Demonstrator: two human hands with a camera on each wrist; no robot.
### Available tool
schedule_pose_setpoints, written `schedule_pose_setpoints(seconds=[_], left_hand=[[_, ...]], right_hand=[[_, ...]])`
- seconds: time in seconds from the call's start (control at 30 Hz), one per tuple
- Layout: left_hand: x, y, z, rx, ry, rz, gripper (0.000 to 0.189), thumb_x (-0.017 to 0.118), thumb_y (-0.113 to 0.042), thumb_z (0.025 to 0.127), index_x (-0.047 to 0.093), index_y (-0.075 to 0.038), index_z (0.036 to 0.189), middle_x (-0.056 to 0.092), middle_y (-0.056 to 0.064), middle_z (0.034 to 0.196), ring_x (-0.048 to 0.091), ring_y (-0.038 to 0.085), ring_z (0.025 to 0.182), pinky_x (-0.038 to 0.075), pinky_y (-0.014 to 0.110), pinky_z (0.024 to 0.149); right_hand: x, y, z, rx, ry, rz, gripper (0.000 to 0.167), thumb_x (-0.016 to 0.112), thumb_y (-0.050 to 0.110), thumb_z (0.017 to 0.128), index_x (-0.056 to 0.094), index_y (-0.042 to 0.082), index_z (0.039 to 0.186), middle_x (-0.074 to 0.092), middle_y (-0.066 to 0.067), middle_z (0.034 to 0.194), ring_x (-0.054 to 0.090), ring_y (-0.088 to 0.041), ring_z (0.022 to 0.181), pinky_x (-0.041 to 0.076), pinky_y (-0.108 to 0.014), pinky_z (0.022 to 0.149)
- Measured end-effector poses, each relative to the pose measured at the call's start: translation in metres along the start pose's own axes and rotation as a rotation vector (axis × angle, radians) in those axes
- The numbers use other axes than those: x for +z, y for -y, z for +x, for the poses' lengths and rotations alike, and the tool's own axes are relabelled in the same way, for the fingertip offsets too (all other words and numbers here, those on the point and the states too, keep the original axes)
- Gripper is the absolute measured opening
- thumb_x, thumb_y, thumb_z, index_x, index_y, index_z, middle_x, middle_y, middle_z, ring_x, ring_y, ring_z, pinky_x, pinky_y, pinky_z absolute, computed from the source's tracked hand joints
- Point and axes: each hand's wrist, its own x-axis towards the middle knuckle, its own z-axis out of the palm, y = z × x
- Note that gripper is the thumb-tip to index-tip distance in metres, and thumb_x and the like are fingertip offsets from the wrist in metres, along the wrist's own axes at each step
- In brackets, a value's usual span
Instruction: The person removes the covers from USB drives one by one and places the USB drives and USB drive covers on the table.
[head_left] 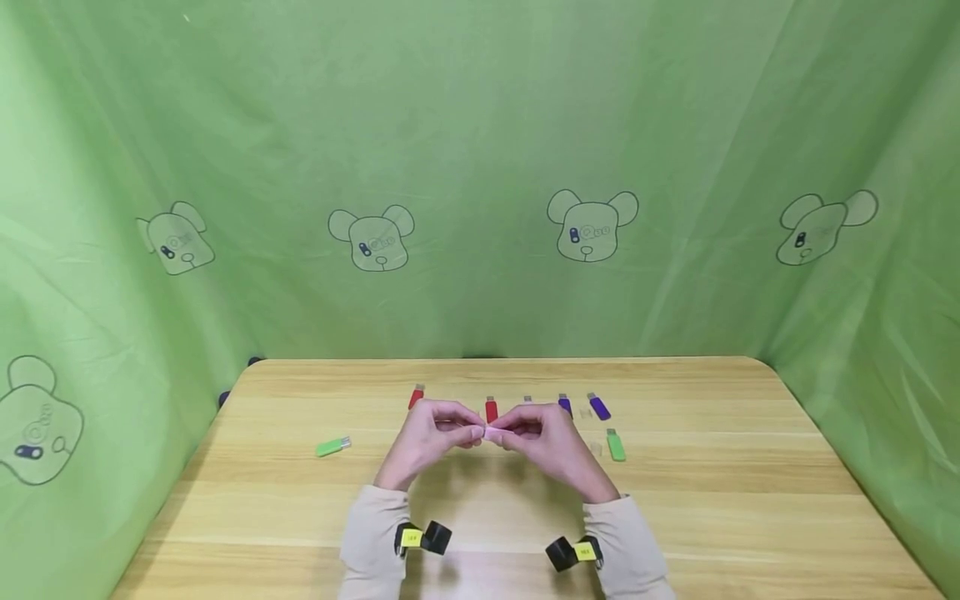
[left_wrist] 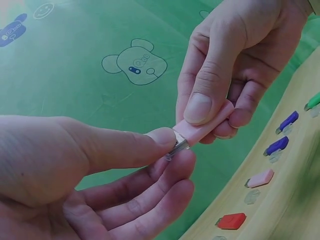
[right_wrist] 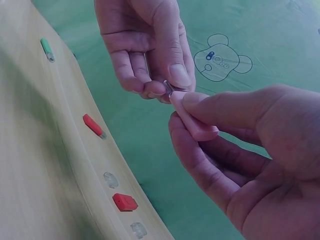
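Above the table's middle, both hands meet at a pink USB stick. My right hand pinches its pink body between thumb and fingers. Thumb and index finger of my left hand pinch a small clear cap at the metal plug end. The fingertips hide most of that cap. Behind the hands lie a red USB stick and another pink one, the latter mostly hidden in the head view.
On the wooden table lie a second red stick, two purple sticks and a green stick at right, and another green stick at left. Several clear caps lie beside sticks. A green curtain surrounds the table.
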Motion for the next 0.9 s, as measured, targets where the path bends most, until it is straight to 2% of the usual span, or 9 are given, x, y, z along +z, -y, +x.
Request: schedule_pose_setpoints(seconds=[0.73,0.83,0.9], left_hand=[[0.002,-0.003,0.000,-0.005,-0.006,0.012,0.011,0.077,0.001,0.089,0.077,0.004,0.100,0.077,0.014,0.093,0.075,0.025,0.081,0.063,0.035,0.078],[0.000,-0.003,0.000,-0.008,0.005,0.017,0.013,0.078,-0.001,0.089,0.077,0.003,0.101,0.077,0.014,0.095,0.075,0.026,0.083,0.063,0.035,0.079],[-0.006,-0.002,-0.001,0.004,-0.026,0.039,0.014,0.077,-0.001,0.090,0.077,0.004,0.102,0.076,0.015,0.096,0.075,0.026,0.083,0.063,0.033,0.079]], right_hand=[[-0.004,0.003,-0.002,0.023,0.012,-0.003,0.016,0.083,0.022,0.088,0.079,0.011,0.099,0.076,-0.003,0.094,0.073,-0.018,0.082,0.062,-0.028,0.075],[-0.006,0.003,-0.003,0.021,0.019,-0.004,0.018,0.083,0.023,0.088,0.079,0.011,0.100,0.076,-0.003,0.094,0.073,-0.018,0.083,0.062,-0.028,0.075],[-0.011,0.001,-0.005,0.030,0.011,-0.014,0.018,0.083,0.024,0.088,0.079,0.010,0.100,0.076,-0.003,0.094,0.073,-0.018,0.083,0.062,-0.028,0.075]])
